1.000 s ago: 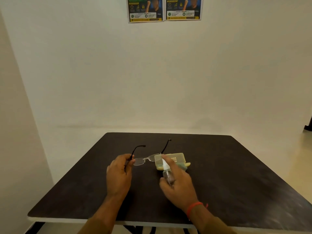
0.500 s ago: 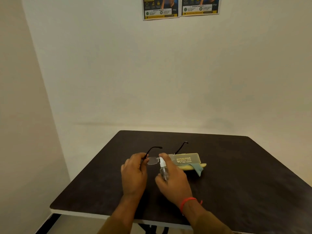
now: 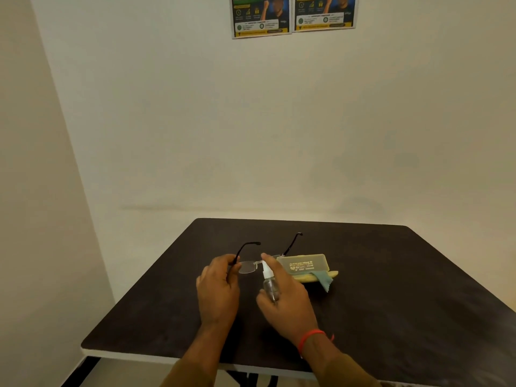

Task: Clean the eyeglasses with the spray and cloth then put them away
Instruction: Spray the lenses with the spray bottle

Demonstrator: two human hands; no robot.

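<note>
My left hand (image 3: pixel 219 289) grips the rimless eyeglasses (image 3: pixel 247 267) by their left end, black temples unfolded and pointing away from me. In my right hand (image 3: pixel 284 297) is a small clear spray bottle (image 3: pixel 269 284) with a white nozzle; the index finger rests on top and the nozzle points at the left lens. Just right of the hands lies an open yellow-green glasses case (image 3: pixel 305 263) with its lid up. A teal cloth (image 3: pixel 321 278) hangs over the case's front edge.
Everything lies on a dark square table (image 3: pixel 391 289) that stands near a white wall. The table's front edge (image 3: pixel 139 353) and left edge are close to my arms. Two posters (image 3: pixel 293 15) hang high on the wall.
The view has shifted slightly, so the table sits further right in frame. The bottle's nozzle has closed in on the left lens. Case and cloth have not moved.
</note>
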